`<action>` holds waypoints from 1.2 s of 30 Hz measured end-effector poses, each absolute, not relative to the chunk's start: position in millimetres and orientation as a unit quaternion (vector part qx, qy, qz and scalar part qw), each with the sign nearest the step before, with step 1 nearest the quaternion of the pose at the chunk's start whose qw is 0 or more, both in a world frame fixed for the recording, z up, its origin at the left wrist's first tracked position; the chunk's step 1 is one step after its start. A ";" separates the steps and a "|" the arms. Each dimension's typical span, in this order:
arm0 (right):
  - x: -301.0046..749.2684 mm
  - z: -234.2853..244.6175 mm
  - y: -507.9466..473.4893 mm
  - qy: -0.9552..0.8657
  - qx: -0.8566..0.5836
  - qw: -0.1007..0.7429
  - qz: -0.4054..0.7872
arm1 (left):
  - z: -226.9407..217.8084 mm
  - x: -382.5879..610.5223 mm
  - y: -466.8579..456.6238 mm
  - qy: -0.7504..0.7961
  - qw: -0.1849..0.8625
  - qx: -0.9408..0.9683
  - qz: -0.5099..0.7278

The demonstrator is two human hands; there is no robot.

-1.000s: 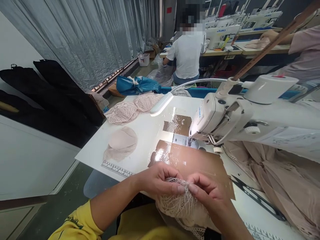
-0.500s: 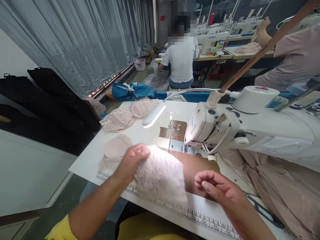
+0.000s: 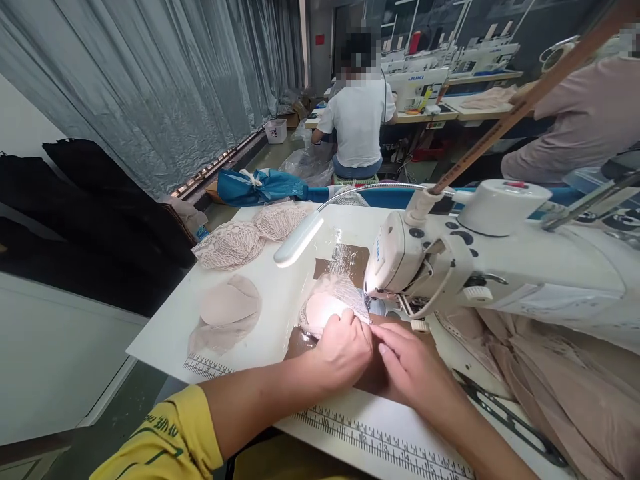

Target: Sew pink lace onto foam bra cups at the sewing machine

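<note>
A pale lace cup piece (image 3: 327, 303) lies on the brown plate just left of the white sewing machine's head (image 3: 410, 263), lit by the lamp. My left hand (image 3: 345, 350) rests curled on the near edge of the piece, fingers pressed onto it. My right hand (image 3: 413, 367) lies beside it on the brown plate, fingers stretched toward the piece's right edge near the needle. Whether the right fingertips pinch the fabric is hidden by the left hand.
Smooth beige cups (image 3: 227, 310) and lace cups (image 3: 250, 237) lie stacked at the table's left. Beige fabric (image 3: 540, 373) is heaped under the machine arm, with black snips (image 3: 510, 427) on the table beside it. A gooseneck lamp (image 3: 300, 239) hangs over the plate. Other people sit at machines behind.
My left hand carried the lace piece from the air down and forward onto the brown plate by the needle. My right hand moved forward to join it.
</note>
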State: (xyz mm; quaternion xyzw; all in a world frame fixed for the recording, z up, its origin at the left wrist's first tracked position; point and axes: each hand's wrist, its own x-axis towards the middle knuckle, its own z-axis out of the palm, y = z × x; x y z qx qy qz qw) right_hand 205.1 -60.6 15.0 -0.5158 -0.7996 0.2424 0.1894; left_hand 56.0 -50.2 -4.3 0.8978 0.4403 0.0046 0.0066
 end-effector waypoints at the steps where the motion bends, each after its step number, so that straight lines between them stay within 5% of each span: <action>1: 203.1 11.0 -61.2 -0.813 -0.515 0.169 0.214 | 0.3 55.7 -53.8 0.433 0.012 0.901 -0.010; 9: 195.0 -6.8 -70.1 -0.860 -0.497 0.114 0.006 | 40.2 16.7 -38.2 0.379 0.216 0.894 0.103; 20: 191.5 -9.2 -59.5 -0.841 -0.536 0.065 -0.040 | -0.2 15.0 -11.2 0.337 0.061 0.927 0.154; 36: 191.8 -8.7 -58.6 -0.836 -0.545 0.050 -0.046 | -1.9 12.4 1.2 0.339 0.094 0.921 0.167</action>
